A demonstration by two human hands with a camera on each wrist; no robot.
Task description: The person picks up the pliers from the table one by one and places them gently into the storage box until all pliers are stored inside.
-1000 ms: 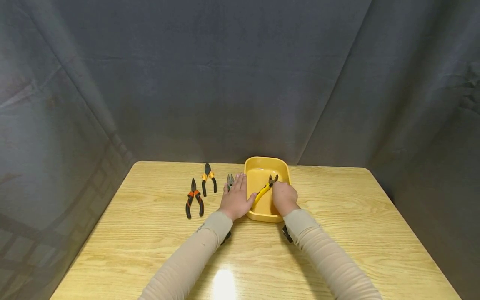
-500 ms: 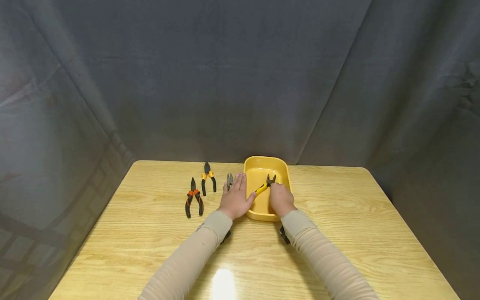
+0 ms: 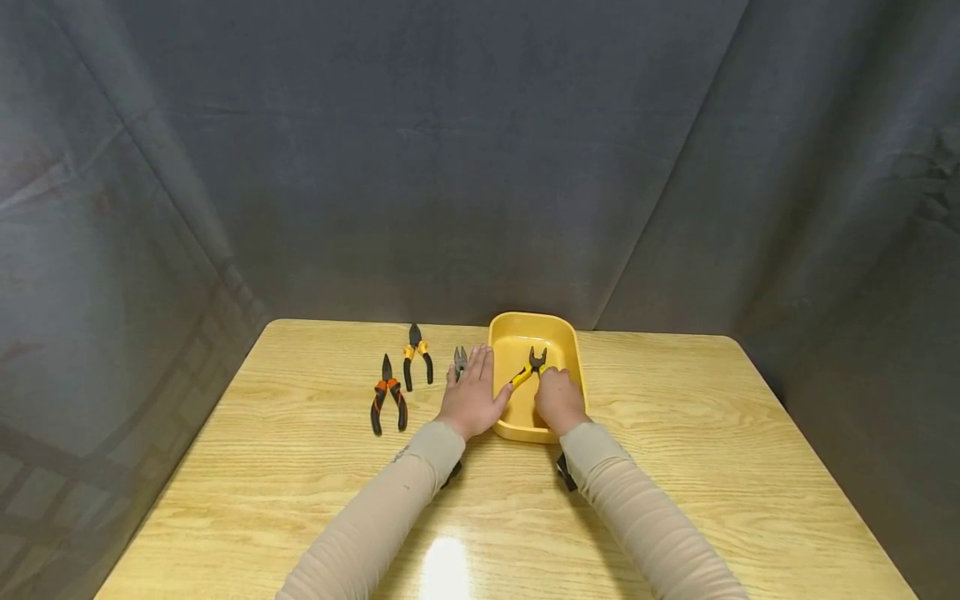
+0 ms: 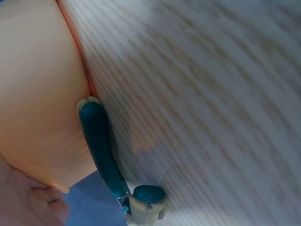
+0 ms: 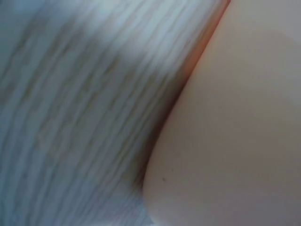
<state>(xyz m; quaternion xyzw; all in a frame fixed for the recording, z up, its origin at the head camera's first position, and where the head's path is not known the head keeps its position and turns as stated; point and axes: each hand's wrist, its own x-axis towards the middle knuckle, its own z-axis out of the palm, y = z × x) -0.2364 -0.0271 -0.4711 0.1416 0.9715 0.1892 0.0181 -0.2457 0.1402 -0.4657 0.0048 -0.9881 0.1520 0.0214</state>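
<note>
Two pliers [image 3: 387, 386] lie leftward; left hand [image 3: 472, 404] partly hides a third pair [image 3: 460, 365]

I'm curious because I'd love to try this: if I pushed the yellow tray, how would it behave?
Its raised walls suggest the yellow tray is fairly stiff. Being low and broad, it would probably slide over the table rather than tip. Its glossy inside looks smooth, so it may be slippery.
</note>
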